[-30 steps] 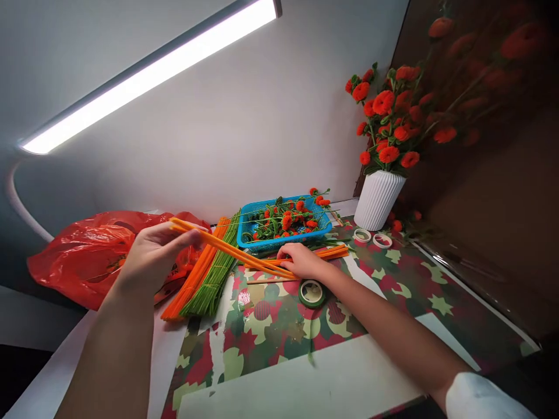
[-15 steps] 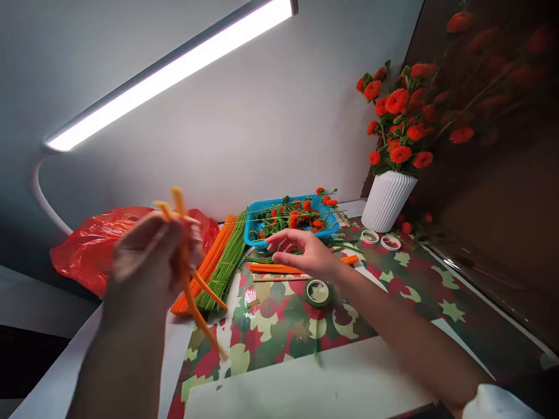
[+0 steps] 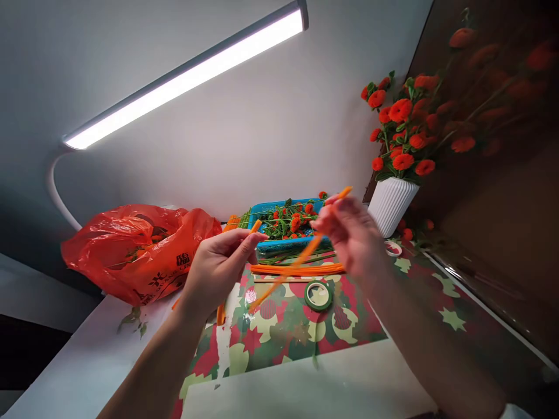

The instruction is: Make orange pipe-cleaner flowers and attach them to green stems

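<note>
My left hand (image 3: 220, 262) is closed in a pinch on an orange pipe cleaner (image 3: 256, 226), whose tip sticks up past the thumb; an orange end also hangs below this hand. To the right, my right hand (image 3: 356, 238), slightly blurred, pinches another orange pipe cleaner (image 3: 301, 256) that slants down and left over the table. Behind the hands, a blue basket (image 3: 286, 244) holds orange flowers with green stems. Orange pipe cleaners (image 3: 301, 269) lie in a bundle in front of it. Nearer stands a roll of green tape (image 3: 318, 295).
A red plastic bag (image 3: 148, 250) sits at the left, under a lit lamp (image 3: 187, 78). At the right stands a white ribbed vase (image 3: 392, 203) of orange flowers (image 3: 400, 110). A white sheet (image 3: 297, 381) covers the near edge of the patterned tablecloth (image 3: 244, 349).
My right hand has risen, moved right and closed on an orange pipe cleaner. My left hand has moved right and slightly down, with an orange pipe cleaner still in it.
</note>
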